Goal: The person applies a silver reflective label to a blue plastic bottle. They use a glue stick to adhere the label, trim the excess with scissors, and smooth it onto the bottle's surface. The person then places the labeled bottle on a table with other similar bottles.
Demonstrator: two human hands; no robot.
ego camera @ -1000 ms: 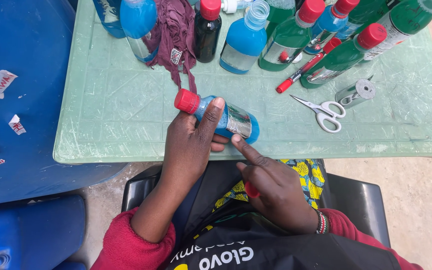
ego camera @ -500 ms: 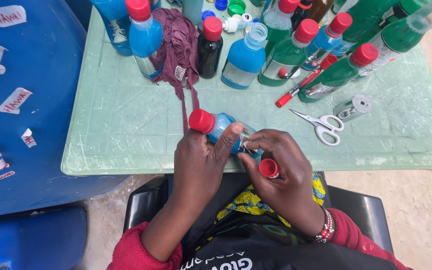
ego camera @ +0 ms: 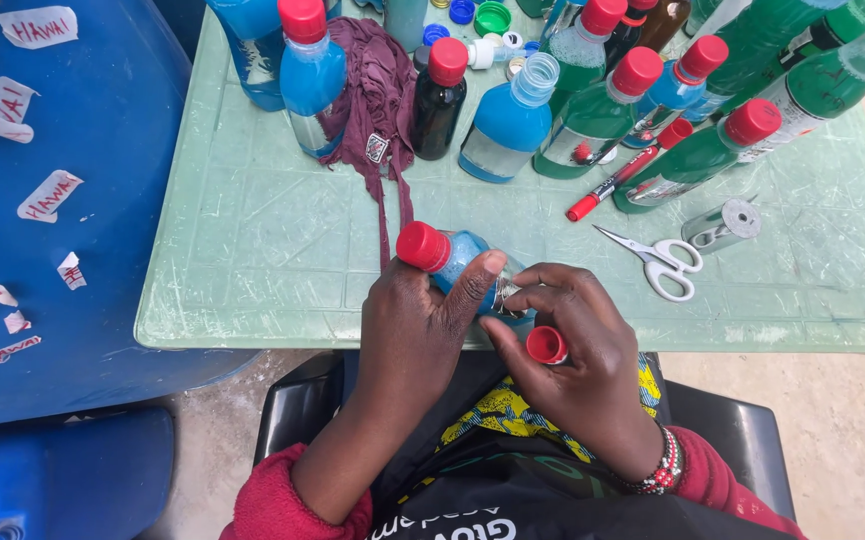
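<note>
Left hand (ego camera: 417, 325) wraps around a small blue-liquid bottle (ego camera: 462, 262) lying on its side at the near edge of the pale green table (ego camera: 252, 240); thumb lies across the bottle's body, fingers curled beneath, red screw cap (ego camera: 422, 246) pointing up-left and clear of the grip. Right hand (ego camera: 582, 350) closed in a loose curl: a separate loose red cap (ego camera: 546, 345) is tucked between thumb and fingers, while the fingertips reach over to touch the bottle's label end, which is mostly hidden by both hands. Bottle sits over the table edge, just above the person's lap, where a black apron with a yellow patterned cloth shows. Beaded bracelet (ego camera: 664, 470) on the right wrist; red sleeves on both arms. Head view, further back on the table: white-handled scissors (ego camera: 662, 262) to the right of the hands, blades toward the left; a roll of clear tape (ego camera: 722, 222) just beyond the scissors; a red marker (ego camera: 617, 180) lying diagonally among the bottles. Row of capped bottles along the far side, some blue, some green, one dark brown (ego camera: 439, 100). Maroon cloth (ego camera: 372, 90) draped between the blue bottles, a strip of it trailing toward the held bottle. Loose caps of mixed colours at the far edge. Left of the table: blue plastic barrel (ego camera: 42, 300) carrying torn white paper labels with red writing.
</note>
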